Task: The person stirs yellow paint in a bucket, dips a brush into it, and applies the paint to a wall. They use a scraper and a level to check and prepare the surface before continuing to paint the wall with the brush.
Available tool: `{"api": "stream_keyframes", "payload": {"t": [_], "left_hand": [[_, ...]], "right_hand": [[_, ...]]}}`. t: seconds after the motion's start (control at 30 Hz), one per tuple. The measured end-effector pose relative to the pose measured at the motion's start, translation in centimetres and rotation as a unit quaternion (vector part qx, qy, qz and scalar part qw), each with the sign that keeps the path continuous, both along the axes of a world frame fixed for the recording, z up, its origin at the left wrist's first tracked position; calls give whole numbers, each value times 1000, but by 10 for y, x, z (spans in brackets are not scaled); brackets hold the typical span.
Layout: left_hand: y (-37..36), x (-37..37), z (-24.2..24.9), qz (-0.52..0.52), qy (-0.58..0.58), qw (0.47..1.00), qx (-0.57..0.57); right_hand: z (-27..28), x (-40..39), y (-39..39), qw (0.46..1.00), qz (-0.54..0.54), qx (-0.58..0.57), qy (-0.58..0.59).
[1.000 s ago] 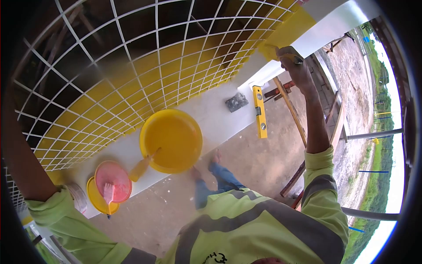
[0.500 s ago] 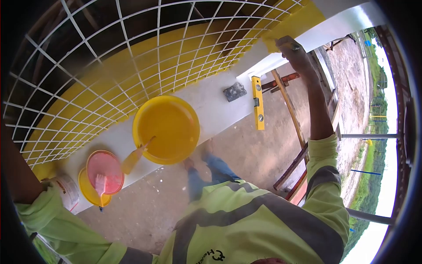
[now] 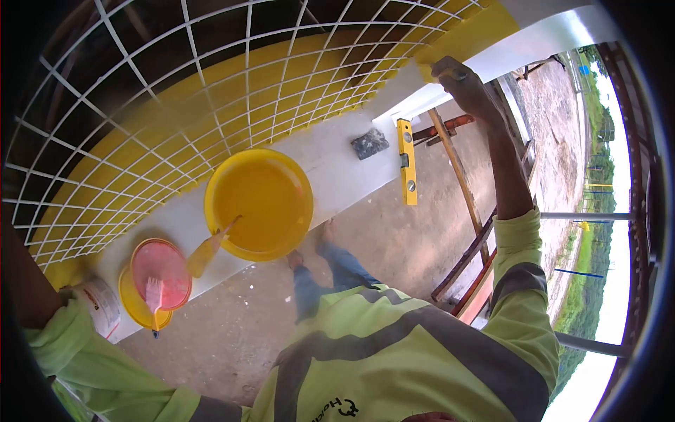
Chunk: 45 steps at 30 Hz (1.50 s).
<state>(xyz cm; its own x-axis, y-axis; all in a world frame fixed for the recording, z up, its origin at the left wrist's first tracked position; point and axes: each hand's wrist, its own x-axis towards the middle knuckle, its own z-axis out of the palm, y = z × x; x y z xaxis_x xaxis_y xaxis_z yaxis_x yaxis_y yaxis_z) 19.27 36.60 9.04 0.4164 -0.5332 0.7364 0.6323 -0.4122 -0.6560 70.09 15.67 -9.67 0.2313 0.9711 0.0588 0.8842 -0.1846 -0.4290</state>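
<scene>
My right hand is raised to the white-and-yellow wall ledge at the upper right. Its fingers are closed round a paintbrush, mostly hidden by the fist, with yellow at the wall side. My left hand is out of view; only the left forearm shows at the left edge, reaching up by the white wire mesh. Between my arms, a yellow basin of yellow paint stands on the white ledge, a yellow-stained brush leaning on its rim.
On the ledge lie a dark sponge-like block and a yellow spirit level, which overhangs the edge. At left are a pink lid with a brush on it, a yellow container and a white bucket. Timber pieces stand right.
My right hand has shifted slightly left along the wall, still closed. The whole view has drifted a little, so the ledge and its things sit slightly further left.
</scene>
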Motion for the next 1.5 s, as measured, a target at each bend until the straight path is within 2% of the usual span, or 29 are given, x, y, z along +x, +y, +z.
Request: {"api": "stream_keyframes", "payload": {"t": [0.17, 0.27, 0.37, 0.47, 0.63, 0.7, 0.8, 0.83, 0.9, 0.97, 1.0, 1.1, 1.23, 1.33, 1.43, 1.5], "left_hand": [[0, -2, 0, 7, -2, 1000, -2], [-1, 3, 0, 1, -5, 1000, 0], [-1, -2, 3, 9, -5, 1000, 4], [-1, 0, 4, 9, -4, 1000, 2], [0, -3, 8, 17, -4, 1000, 21], [0, -7, 10, 24, -4, 999, 30], [0, -11, 12, 33, 0, 999, 42], [0, -11, 13, 33, -2, 998, 44], [2, -10, 15, 33, 1, 998, 46], [4, -10, 18, 31, 2, 998, 48], [4, -10, 20, 31, 3, 998, 51], [3, -11, 22, 32, 3, 998, 53], [0, -11, 23, 31, 3, 998, 59], [-3, -15, 24, 33, 5, 997, 63], [2, -19, 26, 38, 7, 997, 62], [4, -14, 29, 31, 8, 997, 65]], "right_hand": [[8, -6, -1, 998, 26, 15, 47], [-2, -5, 0, 1000, 0, 18, 12], [14, 7, -7, 999, -6, 38, 1], [54, -37, -20, 994, -12, 104, -21], [5, -20, -15, 992, 1, 68, 109], [4, -21, -15, 994, -16, 83, 65], [45, -25, -19, 990, -40, 135, 21], [66, -30, -23, 983, -54, 178, -4], [112, -41, -31, 976, -107, 187, -20], [140, -61, -45, 968, -116, 220, -22], [143, -63, -48, 965, -79, 247, -45], [127, -75, -51, 977, -41, 209, 6], [78, -42, -35, 991, -47, 116, 38], [88, -36, -38, 978, -63, 195, -35], [122, -55, -51, 974, -80, 204, -55], [122, -62, -56, 969, -74, 232, -50]]}}
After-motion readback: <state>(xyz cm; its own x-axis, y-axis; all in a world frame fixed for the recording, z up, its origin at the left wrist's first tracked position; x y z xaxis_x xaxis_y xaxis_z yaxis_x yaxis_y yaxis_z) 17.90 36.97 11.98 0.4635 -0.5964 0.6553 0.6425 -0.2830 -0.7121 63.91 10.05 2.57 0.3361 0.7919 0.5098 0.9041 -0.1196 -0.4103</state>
